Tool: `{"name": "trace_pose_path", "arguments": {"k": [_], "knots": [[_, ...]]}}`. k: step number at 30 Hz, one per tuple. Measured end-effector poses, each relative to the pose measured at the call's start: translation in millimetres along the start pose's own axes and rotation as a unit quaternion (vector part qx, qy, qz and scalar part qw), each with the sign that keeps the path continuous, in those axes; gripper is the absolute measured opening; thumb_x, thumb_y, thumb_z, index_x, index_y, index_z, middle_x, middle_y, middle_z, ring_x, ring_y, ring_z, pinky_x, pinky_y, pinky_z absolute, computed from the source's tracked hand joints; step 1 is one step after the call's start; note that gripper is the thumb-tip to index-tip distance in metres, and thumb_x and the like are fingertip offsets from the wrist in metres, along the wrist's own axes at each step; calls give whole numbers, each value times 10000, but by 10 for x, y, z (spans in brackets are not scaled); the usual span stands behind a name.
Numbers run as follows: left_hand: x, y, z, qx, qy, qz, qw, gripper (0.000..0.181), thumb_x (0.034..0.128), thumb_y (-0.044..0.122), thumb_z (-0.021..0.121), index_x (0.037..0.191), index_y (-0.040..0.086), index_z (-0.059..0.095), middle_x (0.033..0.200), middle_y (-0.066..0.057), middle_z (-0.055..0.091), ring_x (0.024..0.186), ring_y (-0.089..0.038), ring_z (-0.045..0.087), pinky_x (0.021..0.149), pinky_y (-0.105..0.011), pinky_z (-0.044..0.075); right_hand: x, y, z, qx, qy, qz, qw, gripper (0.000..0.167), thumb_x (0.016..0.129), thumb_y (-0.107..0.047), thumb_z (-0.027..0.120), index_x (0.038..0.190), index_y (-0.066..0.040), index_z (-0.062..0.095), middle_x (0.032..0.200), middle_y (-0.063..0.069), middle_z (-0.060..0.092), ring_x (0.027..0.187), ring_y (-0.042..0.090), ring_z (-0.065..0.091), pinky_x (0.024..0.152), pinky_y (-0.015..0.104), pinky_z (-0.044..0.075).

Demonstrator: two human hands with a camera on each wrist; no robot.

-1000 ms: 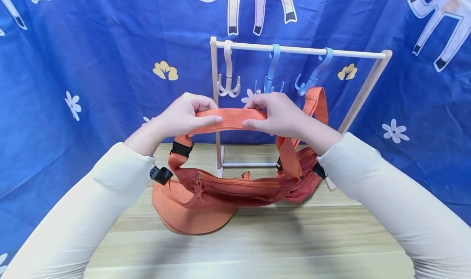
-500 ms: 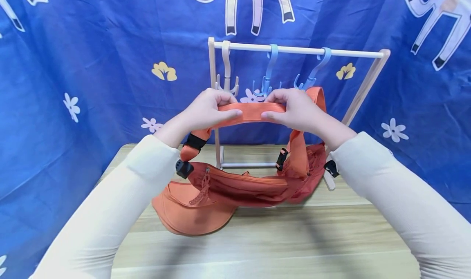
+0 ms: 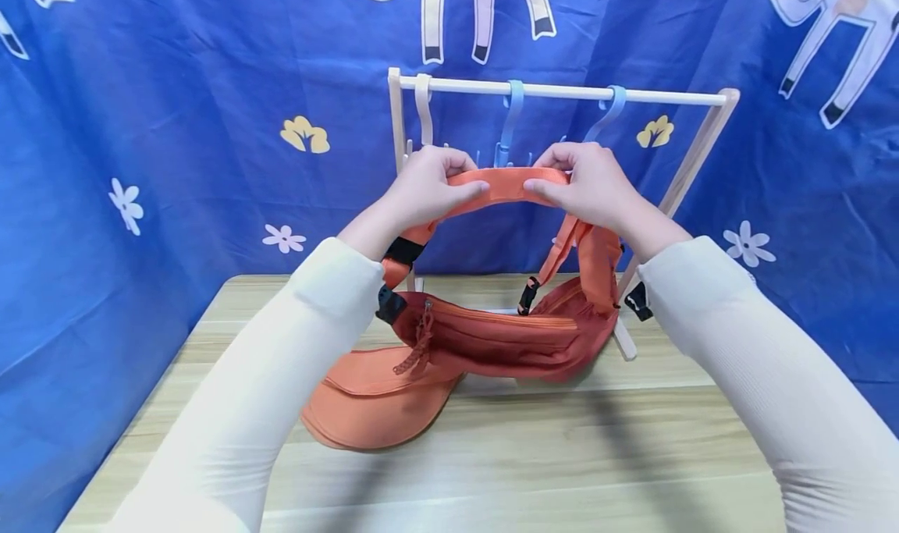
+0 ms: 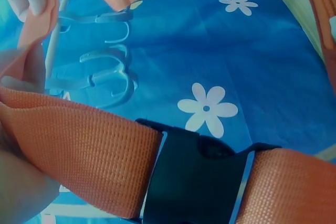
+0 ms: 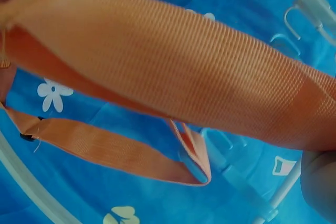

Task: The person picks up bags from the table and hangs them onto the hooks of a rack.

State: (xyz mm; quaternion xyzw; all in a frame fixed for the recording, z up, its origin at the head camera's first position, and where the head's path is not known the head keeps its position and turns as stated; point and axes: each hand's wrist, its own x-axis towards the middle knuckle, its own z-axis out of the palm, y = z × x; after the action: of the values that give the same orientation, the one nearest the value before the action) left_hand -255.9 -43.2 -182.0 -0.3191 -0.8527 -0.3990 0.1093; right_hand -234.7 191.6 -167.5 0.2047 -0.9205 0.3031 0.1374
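Observation:
A dark red waist bag with an orange zip hangs by its orange strap above the table. My left hand and right hand pinch the strap, thumbs in front, a short flat stretch between them. A black side-release buckle joins the webbing below my left hand. In the right wrist view, a second strap length ends in a loop close to a blue hook; whether they touch I cannot tell. My hands partly cover the hooks: one beige and two blue, including the middle blue hook.
The hooks hang from the white rail of a wooden-sided rack, behind my hands. An orange cap lies on the wooden table, partly under the bag's left end. A blue patterned cloth stands behind and at the sides.
Both hands have moved up and to the right, raising the strap toward the hooks and drawing the bag rightward. The cap has hardly moved.

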Motion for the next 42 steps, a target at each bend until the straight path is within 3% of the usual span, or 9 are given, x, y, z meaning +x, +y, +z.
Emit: {"name": "trace_pose_path", "arguments": {"k": [7,14,20,26,32,42], "knots": [[121,8,78,182,424,-471,9978,166,910,264,653,926,101,680,780,-21,664,680,-172,582,656,-295,472,109,42,10,33,387,255,9989,283,895,-343,661,1020,-89,658,883,78,644,748,219,536,632,333,441],[224,-6,172,310,975,-866,9910,187,910,300,639,926,115,655,801,-20,638,684,-149,578,643,-270,475,202,60,71,73,793,483,9957,295,900,-345,649,1038,-84,649,926,62,635,776,207,539,672,306,467],[289,-7,261,358,1489,-1060,9825,205,911,316,628,965,122,668,840,-19,651,659,-143,583,626,-258,472,282,71,140,64,1243,542,9907,266,905,-335,642,1021,-95,644,908,50,626,761,193,533,661,281,458],[335,-18,320,369,1854,-1161,9751,216,916,315,615,994,122,675,882,-19,660,681,-142,582,631,-260,482,325,70,207,222,1414,850,9860,291,903,-362,639,1057,-115,637,941,37,625,806,176,547,705,268,486],[364,-50,378,330,1860,-1384,9722,227,923,323,606,994,119,675,871,-21,662,671,-142,589,622,-266,486,355,96,255,110,1365,1178,9835,304,904,-393,628,1081,-147,638,959,24,621,828,176,550,718,271,485],[385,-98,522,230,1480,-1835,9715,219,938,335,584,1005,140,657,828,-9,656,674,-139,603,593,-280,476,343,246,340,-20,1174,1459,9823,306,915,-395,610,1089,-144,625,986,34,605,857,203,536,708,294,458]]}}
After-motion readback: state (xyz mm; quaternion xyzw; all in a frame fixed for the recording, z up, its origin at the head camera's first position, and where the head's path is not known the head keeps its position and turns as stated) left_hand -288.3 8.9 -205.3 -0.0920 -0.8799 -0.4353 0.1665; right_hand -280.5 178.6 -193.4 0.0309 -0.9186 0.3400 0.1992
